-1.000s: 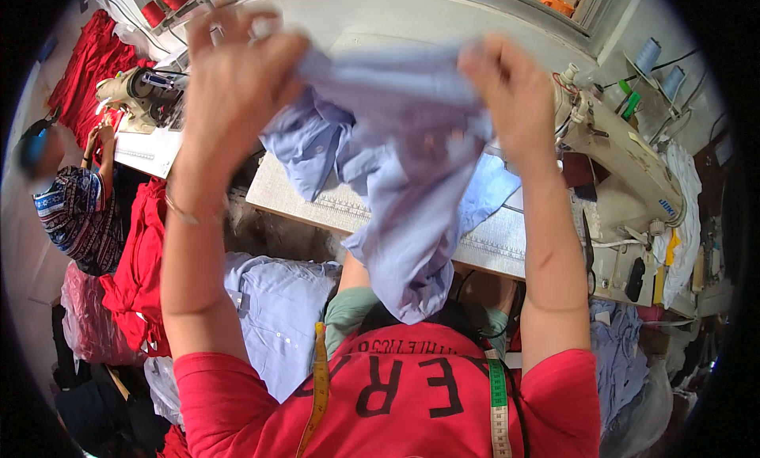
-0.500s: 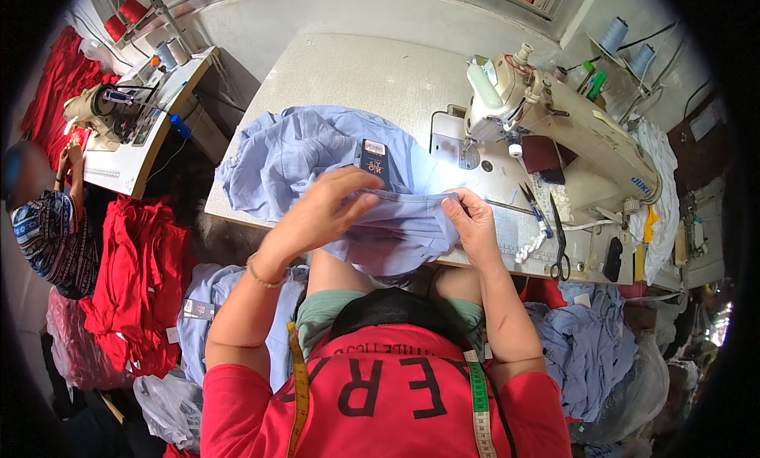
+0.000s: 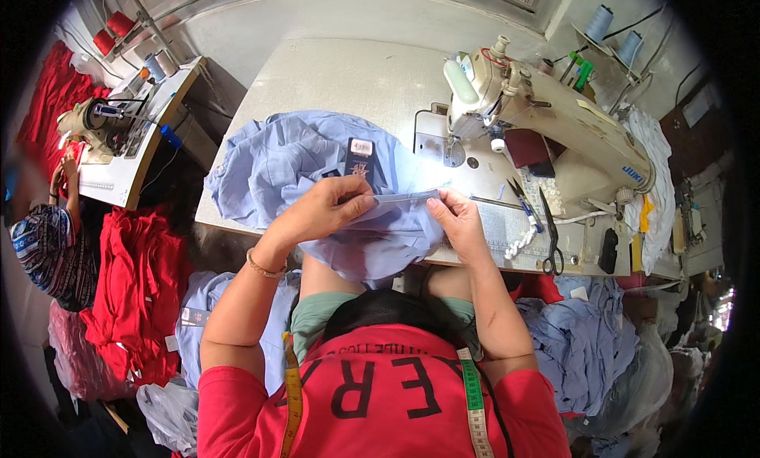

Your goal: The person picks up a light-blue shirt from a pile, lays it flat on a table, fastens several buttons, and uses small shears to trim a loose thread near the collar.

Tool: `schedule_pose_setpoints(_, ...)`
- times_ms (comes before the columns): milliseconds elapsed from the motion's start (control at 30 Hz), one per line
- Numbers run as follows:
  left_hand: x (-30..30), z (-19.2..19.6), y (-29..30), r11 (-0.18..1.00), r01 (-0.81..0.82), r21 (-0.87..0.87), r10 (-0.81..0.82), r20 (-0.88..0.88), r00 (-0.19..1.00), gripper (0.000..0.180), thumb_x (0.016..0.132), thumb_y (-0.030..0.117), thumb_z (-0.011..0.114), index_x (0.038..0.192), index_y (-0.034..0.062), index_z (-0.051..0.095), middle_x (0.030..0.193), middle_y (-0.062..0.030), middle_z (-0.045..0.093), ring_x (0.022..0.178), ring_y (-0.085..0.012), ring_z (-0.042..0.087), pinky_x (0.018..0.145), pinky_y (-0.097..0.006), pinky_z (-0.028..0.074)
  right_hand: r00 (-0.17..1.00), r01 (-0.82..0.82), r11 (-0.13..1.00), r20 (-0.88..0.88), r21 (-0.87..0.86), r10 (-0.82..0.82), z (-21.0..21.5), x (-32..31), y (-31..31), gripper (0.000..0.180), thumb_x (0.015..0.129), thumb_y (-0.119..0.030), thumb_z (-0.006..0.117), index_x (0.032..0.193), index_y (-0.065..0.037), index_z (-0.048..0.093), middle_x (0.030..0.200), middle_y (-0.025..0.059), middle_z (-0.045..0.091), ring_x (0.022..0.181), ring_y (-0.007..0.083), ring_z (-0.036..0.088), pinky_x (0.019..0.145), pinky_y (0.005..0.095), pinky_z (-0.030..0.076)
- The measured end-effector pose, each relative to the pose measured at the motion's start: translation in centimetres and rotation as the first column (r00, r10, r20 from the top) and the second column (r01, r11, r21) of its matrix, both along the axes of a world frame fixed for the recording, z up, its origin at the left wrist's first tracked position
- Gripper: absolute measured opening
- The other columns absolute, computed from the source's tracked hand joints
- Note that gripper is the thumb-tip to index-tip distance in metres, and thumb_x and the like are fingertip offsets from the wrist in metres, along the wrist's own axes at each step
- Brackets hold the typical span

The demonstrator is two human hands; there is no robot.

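Blue cotton is what I have in both hands: the pale blue garment (image 3: 317, 169) lies bunched on the table (image 3: 332, 78), most of it heaped to my left, one part hanging over the near edge onto my lap. My left hand (image 3: 328, 209) has its grip pinched together on a folded edge of the cloth, thumb against fingers, and my right hand (image 3: 457, 220) pinches the same edge a little further along, so a short strip (image 3: 404, 197) is held taut between them. A dark label (image 3: 360, 161) on the garment faces up just beyond my left hand.

The sewing machine (image 3: 546, 117) stands to my right, its needle area near the taut edge but apart from it; no cloth lies under the foot. I judge the edge is folded and lined up, while the stitching is not begun. Scissors (image 3: 552, 236) lie on the table beside the machine, untouched. More blue pieces (image 3: 586, 339) are piled low at my right, so I reckon plenty is left.
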State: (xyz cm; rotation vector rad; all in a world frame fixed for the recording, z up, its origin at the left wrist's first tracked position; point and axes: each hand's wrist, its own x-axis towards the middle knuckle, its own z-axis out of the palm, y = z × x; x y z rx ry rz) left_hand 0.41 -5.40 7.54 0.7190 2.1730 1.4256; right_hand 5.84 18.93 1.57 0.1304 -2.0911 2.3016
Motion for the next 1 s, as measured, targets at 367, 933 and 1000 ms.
schedule_pose_setpoints(367, 1.3, -3.1, 5.4, 0.92, -0.237, 0.313, 0.091, 0.418, 0.904, 0.017, 0.093, 0.022, 0.056, 0.084, 0.0077, 0.059, 0.072, 0.0093, 0.049, 0.063, 0.0016, 0.04, 0.056, -0.015, 0.032, 0.985, 0.155, 0.907, 0.006, 0.391, -0.171, -0.8, 0.2, 2.8, 0.027, 0.088, -0.015, 0.059, 0.105, 0.006, 0.061, 0.092, 0.011, 0.065, 0.082, 0.0151, 0.06, 0.075, 0.0287, 0.047)
schedule_pose_setpoints(933, 0.4, -5.7, 3.6, 0.847, -0.232, 0.478, -0.035, 0.485, 0.874, 0.017, 0.091, 0.02, 0.06, 0.094, 0.0034, 0.064, 0.073, 0.009, 0.052, 0.059, 0.0022, 0.038, 0.049, -0.015, 0.028, 0.922, 0.301, 0.126, -0.255, 0.945, -0.29, 1.1, 2.8, 12.7, 0.025, 0.084, -0.008, 0.054, 0.108, -0.002, 0.059, 0.102, 0.0162, 0.06, 0.098, 0.0341, 0.054, 0.088, 0.0395, 0.043)
schedule_pose_setpoints(1000, 0.3, -6.1, 3.5, 0.844, -0.229, 0.485, -0.041, 0.484, 0.874, 0.017, 0.091, 0.02, 0.06, 0.094, 0.0036, 0.064, 0.071, 0.0093, 0.051, 0.056, 0.0026, 0.035, 0.046, -0.015, 0.025, 0.946, 0.267, 0.099, -0.242, 0.958, -0.215, 1.7, 3.2, 12.0, 0.025, 0.085, -0.008, 0.054, 0.108, -0.002, 0.059, 0.101, 0.0155, 0.059, 0.097, 0.034, 0.054, 0.087, 0.0399, 0.043)
